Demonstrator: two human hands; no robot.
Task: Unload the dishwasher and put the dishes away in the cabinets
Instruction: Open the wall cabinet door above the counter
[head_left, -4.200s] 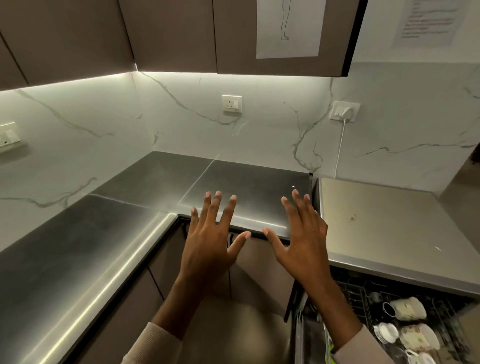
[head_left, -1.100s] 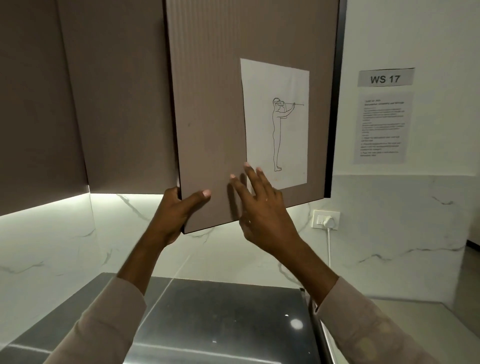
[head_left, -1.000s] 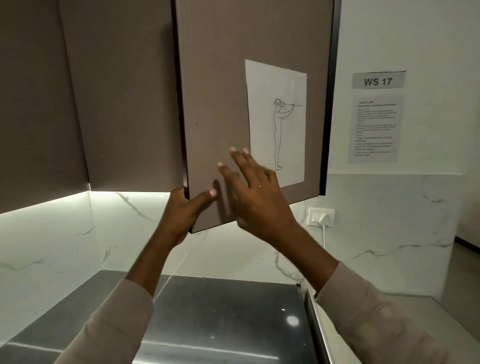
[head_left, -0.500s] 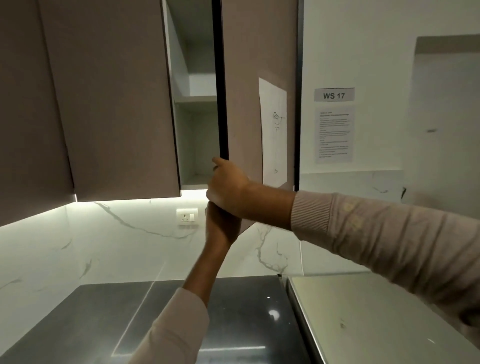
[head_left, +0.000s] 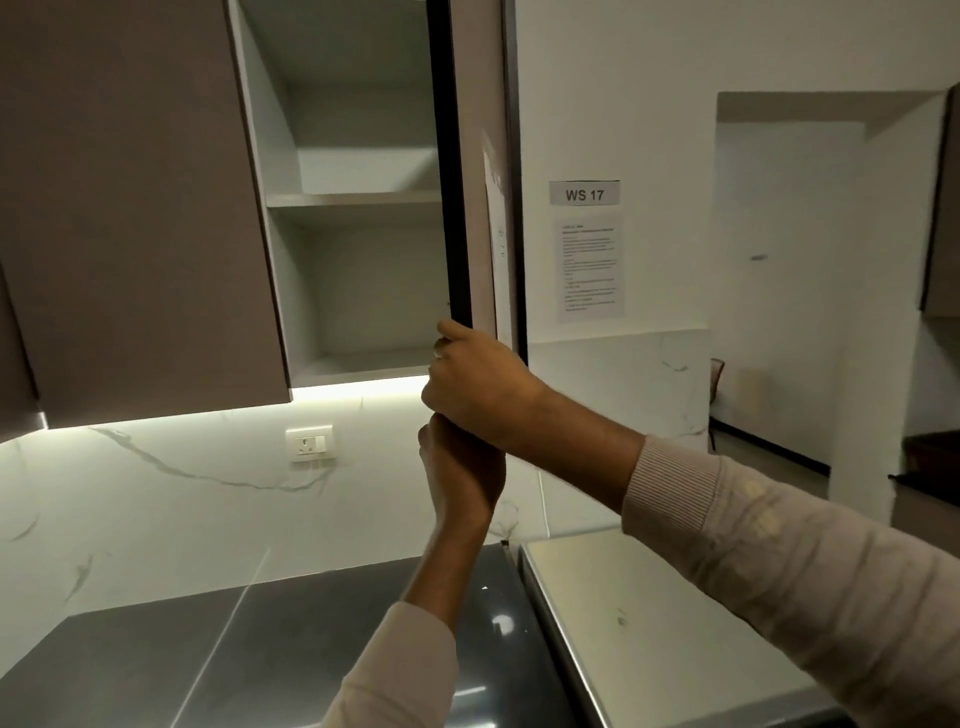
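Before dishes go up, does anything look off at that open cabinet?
Nothing stands out. The cabinet door hangs straight and wide open. The right hand grips its lower edge, and the left hand is just beneath. The shelves look level and undamaged. There is only a small dark mark on the steel appliance top.

A wall sign (head_left: 585, 194) reads "WS 17"; the sheet (head_left: 590, 267) below is illegible.
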